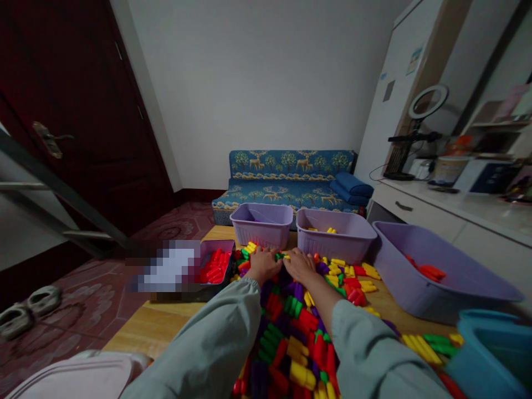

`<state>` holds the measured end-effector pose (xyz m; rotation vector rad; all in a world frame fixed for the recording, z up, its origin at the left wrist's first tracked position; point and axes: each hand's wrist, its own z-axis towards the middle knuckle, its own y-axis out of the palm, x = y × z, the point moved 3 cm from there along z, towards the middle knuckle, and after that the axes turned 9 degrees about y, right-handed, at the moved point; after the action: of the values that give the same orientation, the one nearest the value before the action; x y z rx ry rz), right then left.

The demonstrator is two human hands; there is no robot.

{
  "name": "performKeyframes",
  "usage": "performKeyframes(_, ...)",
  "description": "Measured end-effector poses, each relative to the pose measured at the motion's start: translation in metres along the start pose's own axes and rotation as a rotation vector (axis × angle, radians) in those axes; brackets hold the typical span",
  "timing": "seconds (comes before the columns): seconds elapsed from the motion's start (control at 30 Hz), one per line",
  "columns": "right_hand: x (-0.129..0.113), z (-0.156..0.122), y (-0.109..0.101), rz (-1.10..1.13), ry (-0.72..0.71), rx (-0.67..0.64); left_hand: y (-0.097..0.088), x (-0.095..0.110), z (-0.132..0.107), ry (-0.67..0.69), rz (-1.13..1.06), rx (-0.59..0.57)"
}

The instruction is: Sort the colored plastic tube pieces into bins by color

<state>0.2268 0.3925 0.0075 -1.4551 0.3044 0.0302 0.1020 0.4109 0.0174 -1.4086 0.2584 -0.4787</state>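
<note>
A heap of small, rod-like plastic pieces (293, 307) in red, yellow, green and purple spreads over the wooden table between my forearms. At the far part of the heap, my left hand (265, 265) lies over the pieces with its fingers stretched forward. My right hand (300, 266) rests close beside it on the right, palm down, fingers apart over the pieces. Neither hand visibly lifts a piece, though the fingertips are partly hidden. Just beyond the hands stand a purple bin (262, 224) and another purple bin (336, 237) with a few yellow pieces inside.
Red pieces fill a dark box (226, 271) on the left. To the right are a large purple bin (440, 291) with some red pieces and a blue tub (490, 352). A pale lid-like object (78, 379) is at lower left. Behind the table stands a patterned sofa (286, 191).
</note>
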Motion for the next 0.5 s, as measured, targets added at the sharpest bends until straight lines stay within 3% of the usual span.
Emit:
performKeyframes(0.13,0.002,-0.021,-0.007,0.005,-0.03,0.013,-0.001,0.003,-0.014,0.028,-0.018,-0.048)
performKeyframes(0.4,0.025,-0.053,-0.028,0.079,-0.094,-0.086,-0.022,0.017,-0.034,0.275,-0.143,-0.225)
performKeyframes(0.5,0.046,-0.05,-0.041,0.073,0.016,0.02,-0.037,0.007,-0.024,0.239,-0.167,-0.089)
